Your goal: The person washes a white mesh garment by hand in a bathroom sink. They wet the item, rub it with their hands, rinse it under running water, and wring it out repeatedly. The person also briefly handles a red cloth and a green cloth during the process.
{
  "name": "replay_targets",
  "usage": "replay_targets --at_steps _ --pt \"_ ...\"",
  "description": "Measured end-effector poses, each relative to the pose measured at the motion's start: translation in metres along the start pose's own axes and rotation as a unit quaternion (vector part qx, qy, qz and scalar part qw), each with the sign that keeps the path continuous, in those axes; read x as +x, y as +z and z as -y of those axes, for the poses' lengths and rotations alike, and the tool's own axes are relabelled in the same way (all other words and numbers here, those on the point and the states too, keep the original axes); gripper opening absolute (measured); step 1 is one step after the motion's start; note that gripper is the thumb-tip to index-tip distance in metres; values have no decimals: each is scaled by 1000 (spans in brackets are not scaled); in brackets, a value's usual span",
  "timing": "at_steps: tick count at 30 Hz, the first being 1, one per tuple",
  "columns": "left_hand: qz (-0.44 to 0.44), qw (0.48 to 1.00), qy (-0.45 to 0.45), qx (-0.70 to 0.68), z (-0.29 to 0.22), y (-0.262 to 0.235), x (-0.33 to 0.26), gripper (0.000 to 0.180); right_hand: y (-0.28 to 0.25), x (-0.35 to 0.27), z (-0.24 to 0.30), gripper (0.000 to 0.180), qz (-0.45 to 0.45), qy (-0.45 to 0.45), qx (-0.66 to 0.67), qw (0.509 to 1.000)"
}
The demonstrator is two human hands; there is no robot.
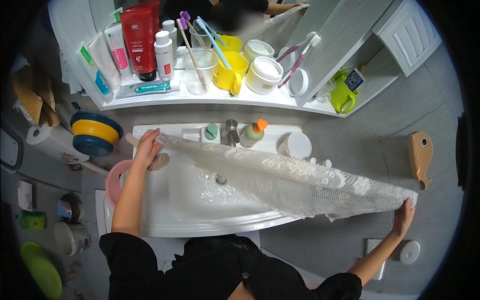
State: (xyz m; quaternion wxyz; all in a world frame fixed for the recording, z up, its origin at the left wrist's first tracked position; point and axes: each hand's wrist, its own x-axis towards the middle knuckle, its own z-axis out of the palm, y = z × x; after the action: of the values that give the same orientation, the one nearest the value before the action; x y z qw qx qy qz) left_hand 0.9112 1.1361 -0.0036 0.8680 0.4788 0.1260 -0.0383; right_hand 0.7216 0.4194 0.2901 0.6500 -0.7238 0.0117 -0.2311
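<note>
A white lace cloth (295, 175) is stretched between my two hands, slanting across the sink (165, 210). My left hand (147, 148) pinches one end above the basin's left rim. Far out to the right, beyond the basin, my right hand (403, 216) grips the other end. The cloth's lower edge hangs loose over the right half of the basin and its front rim. Water ripples around the drain (220, 179). Behind the cloth's upper edge stands the metal faucet (230, 133), partly covered. Close by my left hand, a brownish object (159, 162) lies at the basin's edge.
Pump bottles (252, 134) and a white tub (296, 146) line the sink's back ledge. Above runs a shelf with a yellow mug (231, 70), toothbrushes, tubes and jars. A pink basin (117, 181) sits left of the sink. A fish-shaped brush (420, 157) hangs on the right wall.
</note>
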Motion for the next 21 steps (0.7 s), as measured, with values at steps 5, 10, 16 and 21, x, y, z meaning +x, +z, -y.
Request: replay_targets --at_steps 5,10,16,21 --pt "-81 974 -117 179 0 -65 -29 9 1 -41 -13 18 219 -39 -13 975" --pt "-136 948 -238 164 37 -71 -77 10 57 -64 -14 16 333 12 -15 943" --pt "-40 974 -76 209 61 -13 -46 31 138 -38 -35 17 414 114 -2 903" --pt "277 935 -2 223 38 137 -64 32 304 -22 -65 30 557 -44 -61 827"
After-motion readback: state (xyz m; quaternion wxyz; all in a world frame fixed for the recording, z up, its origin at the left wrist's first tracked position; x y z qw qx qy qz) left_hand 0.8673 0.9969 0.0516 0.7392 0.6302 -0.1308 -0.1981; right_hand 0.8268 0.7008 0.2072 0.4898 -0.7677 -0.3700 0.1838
